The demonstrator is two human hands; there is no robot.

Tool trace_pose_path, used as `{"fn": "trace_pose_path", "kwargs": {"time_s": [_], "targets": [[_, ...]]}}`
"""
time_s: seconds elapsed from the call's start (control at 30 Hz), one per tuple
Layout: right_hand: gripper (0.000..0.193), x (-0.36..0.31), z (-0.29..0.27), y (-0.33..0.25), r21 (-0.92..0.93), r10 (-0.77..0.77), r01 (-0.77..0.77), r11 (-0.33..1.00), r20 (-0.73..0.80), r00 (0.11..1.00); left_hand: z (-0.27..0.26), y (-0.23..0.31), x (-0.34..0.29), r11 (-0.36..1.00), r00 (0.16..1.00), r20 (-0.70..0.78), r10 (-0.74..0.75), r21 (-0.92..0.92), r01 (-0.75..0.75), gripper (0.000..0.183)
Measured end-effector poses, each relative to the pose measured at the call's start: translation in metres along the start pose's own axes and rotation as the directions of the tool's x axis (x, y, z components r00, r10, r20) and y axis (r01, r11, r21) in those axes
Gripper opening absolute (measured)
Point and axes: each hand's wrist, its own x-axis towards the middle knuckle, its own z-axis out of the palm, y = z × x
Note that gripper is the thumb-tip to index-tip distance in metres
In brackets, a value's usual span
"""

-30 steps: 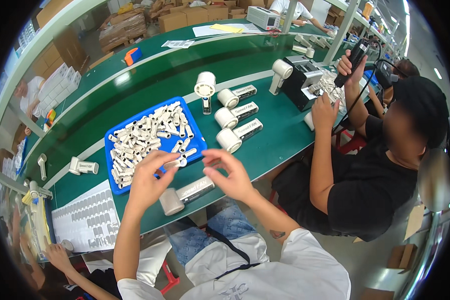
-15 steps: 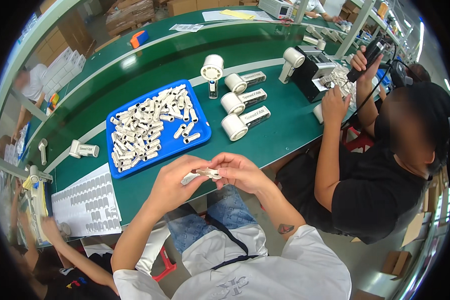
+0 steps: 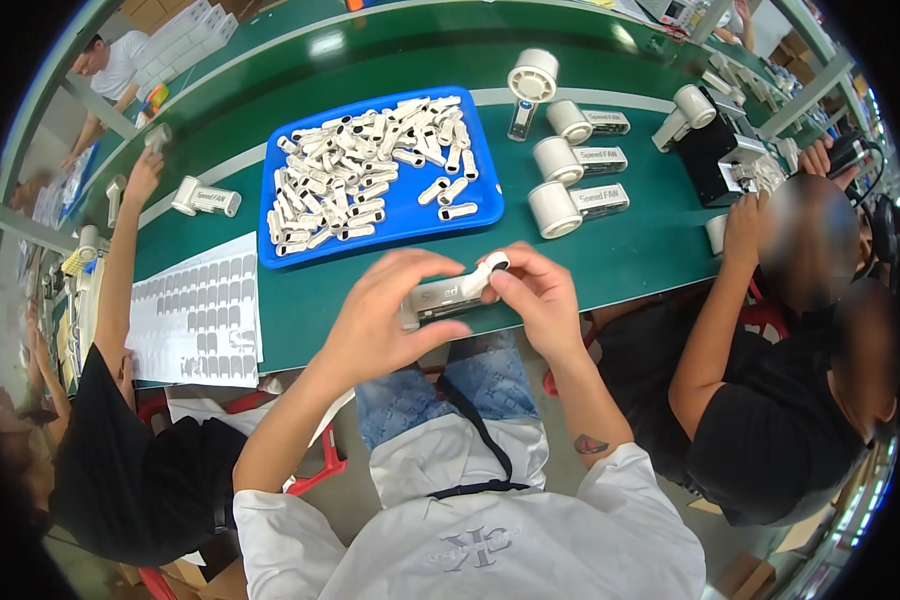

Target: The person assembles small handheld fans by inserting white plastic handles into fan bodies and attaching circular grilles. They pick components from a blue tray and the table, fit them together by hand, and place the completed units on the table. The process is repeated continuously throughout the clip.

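Observation:
In front of me, a white fan handle (image 3: 432, 300) with a grey printed panel shows between the parted thumb and fingers of my left hand (image 3: 385, 310). Whether it rests on the table or against the palm is hard to tell. My right hand (image 3: 535, 300) pinches a small white plastic part (image 3: 492, 264) with a dark end, near the handle's right end. Similar parts lie heaped in the blue tray (image 3: 275, 200) beyond my hands, with several apart at its right. White handheld fans (image 3: 553, 165) lie in a row right of the tray, and one stands upright (image 3: 532, 78).
A printed sheet (image 3: 195, 318) lies left of the tray. Beyond it are a lying fan (image 3: 202, 197) and a co-worker's outstretched arm (image 3: 125, 240). Another person works at my right by a black machine (image 3: 705, 160). The green table's (image 3: 610, 265) front edge runs just beneath my hands.
My left thumb and fingers have spread apart, and the printed fan handle now shows. My right hand still pinches a white part. The left co-worker's arm has reached forward to a fan.

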Motion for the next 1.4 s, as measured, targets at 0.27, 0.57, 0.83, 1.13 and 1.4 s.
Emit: {"fn": "trace_pose_path", "kwargs": {"time_s": [0.27,0.57,0.83,1.13,1.4], "targets": [[0.014,-0.005,-0.024,0.009,-0.095,0.004,-0.008,0.995,-0.041,0.999,0.001,-0.035,-0.039,0.969,0.979,0.031,-0.2,0.156,0.192,0.059],[0.011,0.002,-0.032,0.024,-0.214,0.03,-0.042,0.976,-0.06,0.998,-0.022,-0.047,-0.015,0.981,0.941,0.299,-0.157,0.156,0.114,0.047],[0.016,0.001,-0.03,0.027,-0.147,0.039,-0.051,0.988,-0.087,0.995,-0.027,-0.051,-0.01,0.985,0.935,0.34,-0.099,0.166,0.044,0.042],[0.027,0.006,-0.026,0.021,-0.159,0.02,-0.035,0.987,-0.095,0.995,-0.023,-0.041,-0.01,0.97,0.965,0.126,-0.23,-0.055,0.238,0.025],[0.027,0.018,0.002,0.001,-0.525,-0.087,0.111,0.844,0.07,0.994,-0.012,-0.069,-0.027,0.868,0.885,0.031,-0.464,-0.181,0.462,0.022]]}}
